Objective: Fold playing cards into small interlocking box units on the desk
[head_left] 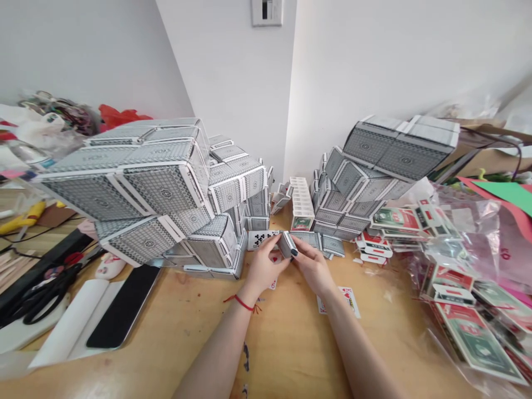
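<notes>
Between the fingertips of both hands is a grey-backed playing card (286, 245), which looks bent or folded. My left hand (265, 267) pinches its left side, and my right hand (312, 267) closes on its right side. Behind my left fingers lies a face-up club card (256, 239). A heart card (273, 284) shows partly under my left hand. Beneath my right forearm lies a face-up king card (352, 302), partly covered. Grey-backed cards (330, 244) lie flat just beyond my right hand.
Tall structures of folded grey-backed cards stand at left (153, 194) and right (374, 166). Between them stands a column of white card pieces (302, 202). Red-green card boxes (474, 338) and plastic crowd the right. A black phone (124, 307) and scissors (54, 288) lie left.
</notes>
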Action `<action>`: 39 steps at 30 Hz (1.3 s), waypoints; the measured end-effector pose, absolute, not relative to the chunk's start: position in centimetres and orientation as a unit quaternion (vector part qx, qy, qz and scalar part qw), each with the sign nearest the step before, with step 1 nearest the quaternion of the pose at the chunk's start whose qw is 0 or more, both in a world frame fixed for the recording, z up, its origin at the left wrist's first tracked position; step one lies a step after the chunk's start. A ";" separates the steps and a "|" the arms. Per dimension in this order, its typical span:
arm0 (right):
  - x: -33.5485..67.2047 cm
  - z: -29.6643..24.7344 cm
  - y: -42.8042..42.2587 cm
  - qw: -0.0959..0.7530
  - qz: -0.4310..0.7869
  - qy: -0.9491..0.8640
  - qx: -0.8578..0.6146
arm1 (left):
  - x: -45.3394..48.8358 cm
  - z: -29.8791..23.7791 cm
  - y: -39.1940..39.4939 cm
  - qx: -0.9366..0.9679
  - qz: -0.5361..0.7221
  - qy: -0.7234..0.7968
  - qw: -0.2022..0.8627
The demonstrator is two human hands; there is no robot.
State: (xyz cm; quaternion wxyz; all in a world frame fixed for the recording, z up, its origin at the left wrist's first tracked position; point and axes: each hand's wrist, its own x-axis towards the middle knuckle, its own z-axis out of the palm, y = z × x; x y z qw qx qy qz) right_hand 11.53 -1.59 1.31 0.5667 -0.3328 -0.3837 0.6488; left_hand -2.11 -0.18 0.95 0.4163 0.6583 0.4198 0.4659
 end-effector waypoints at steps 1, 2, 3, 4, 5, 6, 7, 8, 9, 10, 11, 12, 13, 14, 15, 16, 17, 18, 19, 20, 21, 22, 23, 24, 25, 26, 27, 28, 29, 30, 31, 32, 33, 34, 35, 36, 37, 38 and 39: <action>11.4 1.2 -1.6 0.564 0.648 -0.388 -0.335 | -2.2 0.9 -0.1 0.667 0.465 0.435 0.387; 11.3 1.1 -1.6 0.561 0.646 -0.393 -0.337 | -2.3 0.8 -0.1 0.676 0.462 0.448 0.360; 11.3 1.0 -1.5 0.559 0.644 -0.397 -0.340 | -2.3 0.7 0.0 0.686 0.456 0.457 0.336; 11.2 0.8 -1.5 0.557 0.642 -0.399 -0.344 | -2.4 0.6 0.0 0.697 0.448 0.463 0.315; 11.1 0.7 -1.4 0.555 0.640 -0.398 -0.351 | -2.4 0.5 0.0 0.707 0.441 0.466 0.298; 11.0 0.5 -1.4 0.552 0.639 -0.397 -0.359 | -2.5 0.5 0.0 0.716 0.434 0.467 0.284; 11.0 0.4 -1.3 0.548 0.637 -0.397 -0.369 | -2.5 0.5 0.0 0.724 0.428 0.466 0.273; 10.9 0.3 -1.2 0.545 0.633 -0.398 -0.380 | -2.5 0.4 0.0 0.731 0.423 0.465 0.265; 10.9 0.2 -1.2 0.540 0.629 -0.401 -0.389 | -2.5 0.4 0.0 0.737 0.419 0.463 0.259; 11.0 0.2 -1.1 0.535 0.627 -0.405 -0.395 | -2.5 0.5 -0.1 0.741 0.416 0.461 0.254; 11.0 0.2 -1.1 0.532 0.627 -0.408 -0.397 | -2.5 0.5 -0.1 0.745 0.414 0.459 0.252; 11.0 0.2 -1.1 0.531 0.629 -0.409 -0.394 | -2.5 0.5 -0.2 0.747 0.414 0.457 0.250; 11.1 0.3 -1.1 0.532 0.634 -0.407 -0.388 | -2.5 0.5 -0.2 0.748 0.415 0.454 0.250; 11.2 0.4 -1.1 0.534 0.638 -0.403 -0.381 | -2.5 0.6 -0.2 0.748 0.416 0.452 0.250; 11.2 0.5 -1.1 0.536 0.642 -0.399 -0.377 | -2.5 0.6 -0.2 0.749 0.417 0.451 0.250; 11.3 0.5 -1.1 0.538 0.644 -0.395 -0.375 | -2.6 0.6 -0.3 0.750 0.418 0.449 0.250; 11.4 0.5 -1.1 0.539 0.644 -0.391 -0.376 | -2.6 0.5 -0.3 0.751 0.417 0.446 0.250; 11.4 0.5 -1.1 0.540 0.642 -0.390 -0.380 | -2.6 0.5 -0.3 0.754 0.414 0.443 0.251; 11.4 0.4 -1.1 0.539 0.638 -0.391 -0.386 | -2.6 0.5 -0.2 0.757 0.412 0.441 0.251; 11.4 0.3 -1.1 0.539 0.630 -0.396 -0.395 | -2.6 0.5 -0.2 0.760 0.410 0.439 0.249; 11.4 0.1 -1.1 0.539 0.619 -0.404 -0.405 | -2.7 0.4 -0.2 0.762 0.408 0.437 0.247; 11.4 -0.1 -1.1 0.539 0.604 -0.413 -0.417 | -2.7 0.4 -0.2 0.764 0.408 0.437 0.243; 11.4 -0.2 -1.0 0.540 0.586 -0.425 -0.430 | -2.7 0.4 -0.2 0.764 0.408 0.438 0.239; 11.4 -0.4 -1.0 0.540 0.566 -0.437 -0.444 | -2.7 0.4 -0.2 0.765 0.408 0.439 0.235; 11.5 -0.5 -1.0 0.538 0.545 -0.450 -0.459 | -2.7 0.4 -0.2 0.766 0.408 0.440 0.232; 11.5 -0.6 -1.0 0.535 0.524 -0.463 -0.474 | -2.7 0.4 -0.2 0.767 0.406 0.440 0.230; 11.5 -0.6 -1.0 0.530 0.505 -0.475 -0.488 | -2.7 0.4 -0.2 0.768 0.406 0.440 0.229; 11.6 -0.6 -1.0 0.526 0.486 -0.487 -0.501 | -2.7 0.4 -0.2 0.769 0.405 0.439 0.228; 11.6 -0.5 -1.1 0.521 0.468 -0.498 -0.512 | -2.7 0.4 -0.2 0.770 0.405 0.437 0.228; 11.6 -0.4 -1.1 0.518 0.451 -0.507 -0.521 | -2.6 0.4 -0.3 0.771 0.405 0.436 0.228; 11.6 -0.3 -1.2 0.516 0.435 -0.514 -0.530 | -2.6 0.5 -0.3 0.772 0.405 0.435 0.227; 11.6 -0.2 -1.2 0.515 0.419 -0.519 -0.538 | -2.6 0.5 -0.3 0.773 0.403 0.434 0.227; 11.5 -0.1 -1.3 0.514 0.404 -0.523 -0.546 | -2.6 0.5 -0.3 0.774 0.401 0.434 0.227; 11.5 -0.1 -1.3 0.513 0.389 -0.526 -0.555 | -2.6 0.5 -0.3 0.775 0.399 0.434 0.227; 11.4 -0.1 -1.4 0.511 0.376 -0.528 -0.565 | -2.6 0.6 -0.3 0.776 0.397 0.434 0.228; 11.4 -0.2 -1.4 0.510 0.365 -0.528 -0.573 | -2.5 0.6 -0.3 0.777 0.396 0.433 0.229; 11.4 -0.2 -1.4 0.508 0.357 -0.527 -0.580 | -2.5 0.6 -0.3 0.777 0.397 0.432 0.230; 11.4 -0.3 -1.4 0.507 0.355 -0.523 -0.586 | -2.5 0.6 -0.3 0.776 0.398 0.432 0.230; 11.4 -0.3 -1.4 0.508 0.358 -0.518 -0.588 | -2.5 0.6 -0.3 0.774 0.400 0.434 0.229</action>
